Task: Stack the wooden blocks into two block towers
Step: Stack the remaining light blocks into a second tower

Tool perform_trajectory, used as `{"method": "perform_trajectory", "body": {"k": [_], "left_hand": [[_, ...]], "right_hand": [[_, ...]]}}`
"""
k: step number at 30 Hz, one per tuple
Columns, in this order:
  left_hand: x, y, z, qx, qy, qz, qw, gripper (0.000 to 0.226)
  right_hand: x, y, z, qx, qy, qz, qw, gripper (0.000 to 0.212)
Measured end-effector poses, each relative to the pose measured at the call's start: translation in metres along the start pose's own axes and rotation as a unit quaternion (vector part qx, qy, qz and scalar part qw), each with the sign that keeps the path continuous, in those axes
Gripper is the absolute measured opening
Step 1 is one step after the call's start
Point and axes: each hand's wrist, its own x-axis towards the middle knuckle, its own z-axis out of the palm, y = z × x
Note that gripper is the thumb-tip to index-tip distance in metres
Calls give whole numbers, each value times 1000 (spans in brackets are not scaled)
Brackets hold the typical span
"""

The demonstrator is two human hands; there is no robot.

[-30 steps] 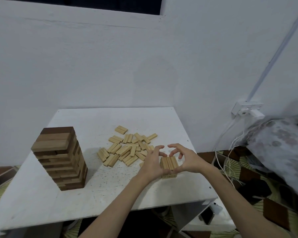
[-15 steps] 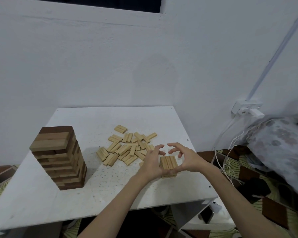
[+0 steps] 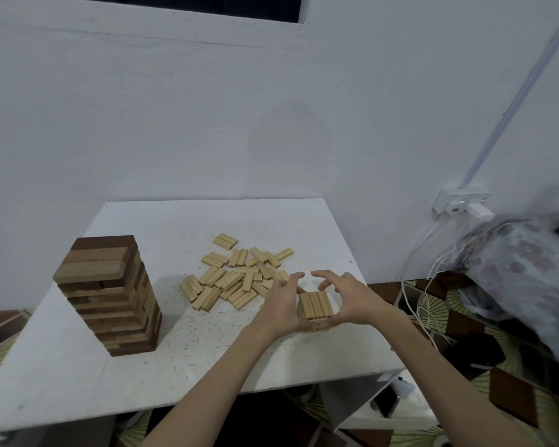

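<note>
A short tower of light wooden blocks (image 3: 315, 306) stands near the table's right front. My left hand (image 3: 279, 306) lies against its left side and my right hand (image 3: 352, 296) against its right side. The fingers of both hands arch loosely above the top layer without gripping a block. Behind the hands, a heap of loose light blocks (image 3: 236, 279) lies flat in the middle of the table. At the left stands a taller finished tower of dark and light brown blocks (image 3: 110, 295).
The white table (image 3: 162, 227) is set into a corner of white walls. A wall socket with a plugged charger (image 3: 465, 206) and hanging cables (image 3: 413, 285) are to the right. A patterned bundle of cloth (image 3: 526, 272) lies beside the table's right edge.
My fingertips, almost touching over the short tower a second ago, have drawn apart. Both hands stay at the tower's sides.
</note>
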Motion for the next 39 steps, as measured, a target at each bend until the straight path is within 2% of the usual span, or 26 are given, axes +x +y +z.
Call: {"method": "perform_trajectory", "body": {"k": [20, 39], "left_hand": [[-1, -2, -1, -25, 5, -5, 1000, 105], [-3, -4, -2, -31, 10, 0, 999, 105]], "right_hand": [[6, -4, 9, 30, 1, -10, 1000, 95], [6, 3, 9, 25, -6, 6, 1000, 102]]}}
